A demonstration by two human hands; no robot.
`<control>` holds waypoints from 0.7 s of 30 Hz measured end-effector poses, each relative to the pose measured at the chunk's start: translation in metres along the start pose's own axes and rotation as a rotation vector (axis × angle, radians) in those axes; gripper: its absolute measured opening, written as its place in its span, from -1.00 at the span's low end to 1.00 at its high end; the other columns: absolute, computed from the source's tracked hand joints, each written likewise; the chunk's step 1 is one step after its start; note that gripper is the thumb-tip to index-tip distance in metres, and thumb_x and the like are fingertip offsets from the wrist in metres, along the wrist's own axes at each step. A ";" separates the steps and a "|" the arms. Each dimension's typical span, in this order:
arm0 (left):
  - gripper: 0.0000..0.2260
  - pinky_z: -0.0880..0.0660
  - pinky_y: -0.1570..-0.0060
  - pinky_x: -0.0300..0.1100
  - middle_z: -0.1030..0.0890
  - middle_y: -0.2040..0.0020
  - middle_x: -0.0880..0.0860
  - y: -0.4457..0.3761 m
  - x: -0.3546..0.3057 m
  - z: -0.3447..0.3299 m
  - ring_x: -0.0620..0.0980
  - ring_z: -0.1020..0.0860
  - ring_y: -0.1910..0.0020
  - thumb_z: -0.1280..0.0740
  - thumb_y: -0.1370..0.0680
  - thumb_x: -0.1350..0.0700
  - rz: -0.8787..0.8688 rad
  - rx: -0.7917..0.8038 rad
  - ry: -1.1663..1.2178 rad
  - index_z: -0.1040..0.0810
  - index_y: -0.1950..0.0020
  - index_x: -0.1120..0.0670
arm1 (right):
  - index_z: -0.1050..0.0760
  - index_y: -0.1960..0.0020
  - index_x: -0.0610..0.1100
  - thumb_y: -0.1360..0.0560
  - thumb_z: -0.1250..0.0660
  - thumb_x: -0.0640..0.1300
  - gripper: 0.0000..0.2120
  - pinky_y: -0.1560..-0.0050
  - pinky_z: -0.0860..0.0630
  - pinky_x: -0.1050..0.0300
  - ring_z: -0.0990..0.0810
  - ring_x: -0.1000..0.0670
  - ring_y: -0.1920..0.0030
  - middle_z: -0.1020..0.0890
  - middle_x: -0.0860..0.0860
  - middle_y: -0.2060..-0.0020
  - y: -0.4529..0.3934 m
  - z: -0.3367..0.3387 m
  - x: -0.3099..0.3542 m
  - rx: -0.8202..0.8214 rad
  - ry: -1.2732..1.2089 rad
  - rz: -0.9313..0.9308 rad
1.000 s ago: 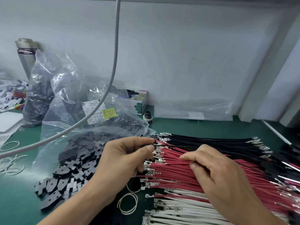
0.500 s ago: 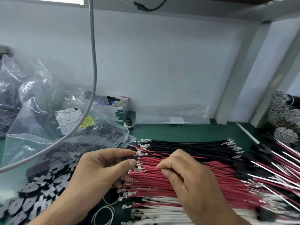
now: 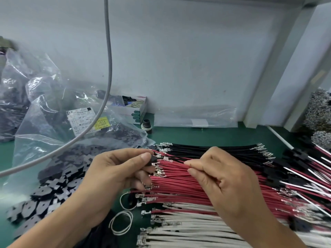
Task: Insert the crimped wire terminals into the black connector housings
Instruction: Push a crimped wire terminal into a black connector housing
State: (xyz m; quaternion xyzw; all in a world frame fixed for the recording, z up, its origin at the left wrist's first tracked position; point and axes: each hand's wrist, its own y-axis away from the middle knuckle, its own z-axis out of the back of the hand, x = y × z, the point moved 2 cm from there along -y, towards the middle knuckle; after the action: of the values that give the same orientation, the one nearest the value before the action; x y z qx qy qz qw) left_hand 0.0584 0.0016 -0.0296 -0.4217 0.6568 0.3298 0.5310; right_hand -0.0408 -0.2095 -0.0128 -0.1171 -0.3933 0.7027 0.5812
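The left hand [image 3: 116,169] is pinching a black connector housing [image 3: 152,161] above the red wires [image 3: 179,181] on the table [image 3: 206,136], while the right hand [image 3: 225,178] fingers are gripping one red wire [image 3: 177,160]; keeping its terminal [image 3: 165,158] level with the cavity should be helping it seat fully

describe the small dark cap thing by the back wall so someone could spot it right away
Start at the white wall behind the green bench. At its foot stands an open white box with green marks; the small dark cap stands just right of it, on the green. It is the only short round black piece there, with a pale ring around its base.
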 end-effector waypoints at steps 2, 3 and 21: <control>-0.70 -0.57 0.41 -0.21 -0.70 0.20 0.27 0.001 0.000 0.000 0.05 -0.62 0.39 -0.52 -0.35 0.08 0.034 0.038 0.037 -0.74 0.00 0.22 | -0.72 -0.09 0.02 -0.55 -0.38 -0.03 -0.82 0.28 -0.43 0.34 -0.52 0.15 0.29 -0.52 0.18 0.24 0.000 -0.002 0.003 -0.007 -0.054 0.014; -0.70 -0.58 0.39 -0.20 -0.69 0.21 0.26 0.001 0.000 -0.001 0.05 -0.61 0.39 -0.51 -0.36 0.08 0.044 0.058 0.041 -0.74 -0.01 0.23 | -0.71 -0.11 0.02 -0.54 -0.40 -0.06 -0.81 0.29 -0.43 0.33 -0.52 0.14 0.30 -0.53 0.17 0.24 0.001 -0.003 0.004 -0.011 -0.074 0.023; -0.61 -0.58 0.37 -0.20 -0.69 0.22 0.20 0.003 -0.004 -0.001 0.02 -0.61 0.40 -0.58 -0.33 0.02 0.079 0.175 0.075 -0.73 -0.04 0.23 | -0.72 -0.06 -0.11 -0.55 -0.41 -0.18 -0.85 0.30 -0.52 0.15 -0.56 0.04 0.23 -0.58 0.06 0.17 0.004 -0.002 0.011 -0.065 -0.078 0.079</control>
State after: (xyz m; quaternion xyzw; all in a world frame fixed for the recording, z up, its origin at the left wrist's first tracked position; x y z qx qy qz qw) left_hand 0.0551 0.0031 -0.0259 -0.3594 0.7187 0.2759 0.5275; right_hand -0.0457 -0.1986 -0.0133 -0.1238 -0.4336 0.7159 0.5330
